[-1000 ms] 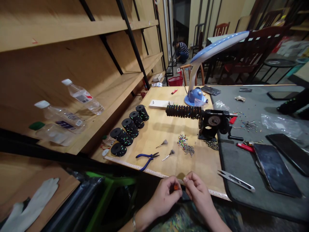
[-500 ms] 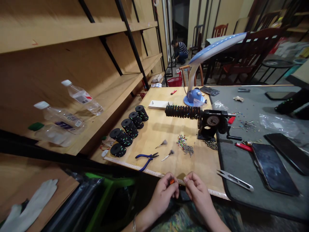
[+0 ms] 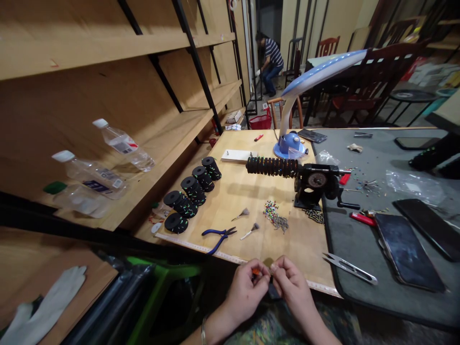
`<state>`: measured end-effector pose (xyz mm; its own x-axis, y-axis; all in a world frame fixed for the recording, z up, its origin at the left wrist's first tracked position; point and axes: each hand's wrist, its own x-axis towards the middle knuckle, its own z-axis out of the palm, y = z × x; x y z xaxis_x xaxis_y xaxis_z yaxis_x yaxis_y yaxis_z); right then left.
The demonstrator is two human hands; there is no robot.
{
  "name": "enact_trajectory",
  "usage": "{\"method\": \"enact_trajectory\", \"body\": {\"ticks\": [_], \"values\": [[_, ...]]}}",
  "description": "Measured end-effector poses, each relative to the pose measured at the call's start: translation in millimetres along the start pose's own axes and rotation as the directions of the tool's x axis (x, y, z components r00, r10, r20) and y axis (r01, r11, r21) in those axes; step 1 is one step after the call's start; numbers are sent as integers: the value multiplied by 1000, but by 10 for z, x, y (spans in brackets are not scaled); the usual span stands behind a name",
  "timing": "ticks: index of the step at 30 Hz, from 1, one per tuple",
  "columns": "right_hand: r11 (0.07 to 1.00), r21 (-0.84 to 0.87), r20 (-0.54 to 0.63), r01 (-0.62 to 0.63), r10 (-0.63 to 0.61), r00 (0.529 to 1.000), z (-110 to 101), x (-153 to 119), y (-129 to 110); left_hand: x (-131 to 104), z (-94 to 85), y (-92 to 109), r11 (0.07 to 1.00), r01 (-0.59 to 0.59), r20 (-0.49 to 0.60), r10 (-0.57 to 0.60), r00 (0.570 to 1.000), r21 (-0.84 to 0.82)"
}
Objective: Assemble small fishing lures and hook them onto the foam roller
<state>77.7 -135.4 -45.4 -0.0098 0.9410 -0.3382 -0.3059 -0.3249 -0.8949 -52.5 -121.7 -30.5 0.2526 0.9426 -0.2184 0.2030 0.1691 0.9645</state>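
Observation:
Both hands meet at the table's near edge, fingertips almost touching. My left hand is closed round a small orange piece, most of it hidden by the fingers. My right hand is pinched shut; whatever lies between its fingertips is too small to make out. Just beyond lie a pile of coloured beads, small metal swivels and two little dark-tufted brushes. Blue-handled pliers rest left of them. A hand-cranked winder carries a row of black foam spools.
Several black foam spools stand along the table's left side. A blue lamp is at the back. On the grey mat lie thread snips and phones. Bottles sit on the left shelf. A person bends in the background.
My two hands have come closer together, the left moving right and the right slightly left. In the background the crouching person has risen to a bent stance.

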Motion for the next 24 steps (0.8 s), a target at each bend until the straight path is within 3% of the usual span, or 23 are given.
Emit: {"method": "enact_trajectory", "body": {"ticks": [7, 13, 20, 24], "values": [[980, -181, 95, 82, -65, 993, -99, -21, -103, 35, -74, 61, 1000, -30, -45, 30, 999, 1], [870, -448, 176, 206, -140, 974, -140, -4, -97, 96, -235, 147, 994, -69, -18, 68, 998, -87], [828, -490, 142, 272, -232, 962, -167, -28, -141, 193, -244, 179, 983, -143, -135, 127, 983, -113], [859, -436, 84, 270, -260, 962, -266, -9, -153, 254, -363, 218, 982, -152, -204, 127, 971, -110]]}}
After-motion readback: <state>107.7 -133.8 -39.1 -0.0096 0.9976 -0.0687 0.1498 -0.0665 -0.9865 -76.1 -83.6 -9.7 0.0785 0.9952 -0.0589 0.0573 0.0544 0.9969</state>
